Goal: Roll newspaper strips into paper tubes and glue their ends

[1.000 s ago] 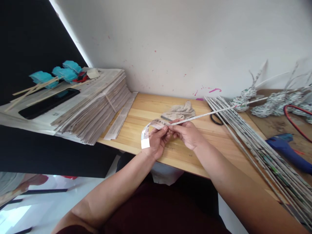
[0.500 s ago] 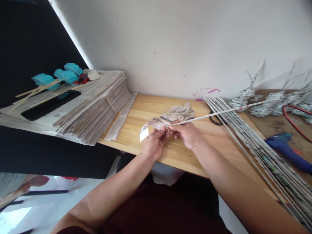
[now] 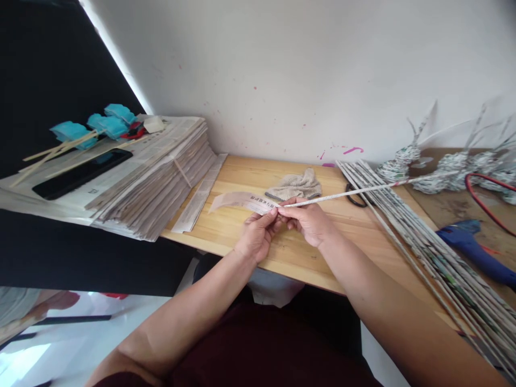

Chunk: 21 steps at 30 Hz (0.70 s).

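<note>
With fingers of left hand (image 3: 256,235) and right hand (image 3: 309,221), pinches paper strip (image 3: 237,199) and paper tube (image 3: 338,194) together near bench's (image 3: 242,172) front edge. Now has strip uncurled towards bench's left edge, no longer looping, likely freer to move.

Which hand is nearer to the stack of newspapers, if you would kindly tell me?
Left. The left hand is to the right of the newspaper stack, pinching the printed strip; the right hand is farther right, holding the thin paper rod.
</note>
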### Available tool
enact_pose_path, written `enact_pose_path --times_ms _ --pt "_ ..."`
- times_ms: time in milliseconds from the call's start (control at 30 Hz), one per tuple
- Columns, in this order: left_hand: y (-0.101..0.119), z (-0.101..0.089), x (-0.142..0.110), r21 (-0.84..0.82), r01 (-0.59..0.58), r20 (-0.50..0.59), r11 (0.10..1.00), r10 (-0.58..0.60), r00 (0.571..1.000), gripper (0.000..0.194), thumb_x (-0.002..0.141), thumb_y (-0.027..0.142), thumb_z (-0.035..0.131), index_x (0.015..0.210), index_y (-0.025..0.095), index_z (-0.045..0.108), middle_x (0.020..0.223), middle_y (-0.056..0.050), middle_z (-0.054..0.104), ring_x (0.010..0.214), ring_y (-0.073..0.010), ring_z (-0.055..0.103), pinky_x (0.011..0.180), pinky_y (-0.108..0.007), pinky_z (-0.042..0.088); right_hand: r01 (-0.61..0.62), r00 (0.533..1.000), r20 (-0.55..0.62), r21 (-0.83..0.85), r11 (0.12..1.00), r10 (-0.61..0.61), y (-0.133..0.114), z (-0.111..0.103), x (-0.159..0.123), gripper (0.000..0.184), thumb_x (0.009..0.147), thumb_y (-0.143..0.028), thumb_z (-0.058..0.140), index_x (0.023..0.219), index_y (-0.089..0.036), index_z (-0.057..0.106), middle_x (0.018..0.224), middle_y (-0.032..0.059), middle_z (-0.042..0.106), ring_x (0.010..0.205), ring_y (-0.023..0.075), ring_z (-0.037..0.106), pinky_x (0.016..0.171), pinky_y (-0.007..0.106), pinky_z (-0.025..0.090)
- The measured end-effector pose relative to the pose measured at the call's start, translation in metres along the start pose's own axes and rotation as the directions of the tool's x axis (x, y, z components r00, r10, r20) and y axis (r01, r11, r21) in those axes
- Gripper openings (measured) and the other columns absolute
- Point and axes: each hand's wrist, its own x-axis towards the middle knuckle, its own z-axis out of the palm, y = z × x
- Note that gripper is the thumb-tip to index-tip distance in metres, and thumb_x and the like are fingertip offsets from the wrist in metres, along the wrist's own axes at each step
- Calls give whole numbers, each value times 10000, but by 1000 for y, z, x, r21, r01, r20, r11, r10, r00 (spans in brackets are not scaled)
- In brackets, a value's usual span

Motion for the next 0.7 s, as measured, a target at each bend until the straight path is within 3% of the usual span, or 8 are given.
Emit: enact_pose_path --times_ms 133,467,700 --pt "2 0 0 -18 -19 -11 1000 19 1000 43 796 72 661 795 60 702 724 -56 690 641 -85 647 621 -159 523 18 1000 1 -21 1000 -18 1 1 -1 213 626 -267 805 784 -179 693 664 18 659 590 115 568 476 223 413" --pt "-2 3 1 -23 -68 -21 997 67 998 42 784 71 669 753 62 695 697 -45 671 599 -65 609 612 -152 505 30 999 -38 -33 999 -31 2 5 -1 184 647 -268 796 754 -170 684 608 10 643 560 111 566 457 218 404" --pt "-2 2 2 -45 -60 -29 997 59 998 43 782 91 677 782 52 695 694 -48 663 584 -62 596 580 -150 494 20 1000 1 -15 1000 -20 1 4 -3 243 623 -267 812 804 -157 692 655 21 682 566 104 576 488 216 413"
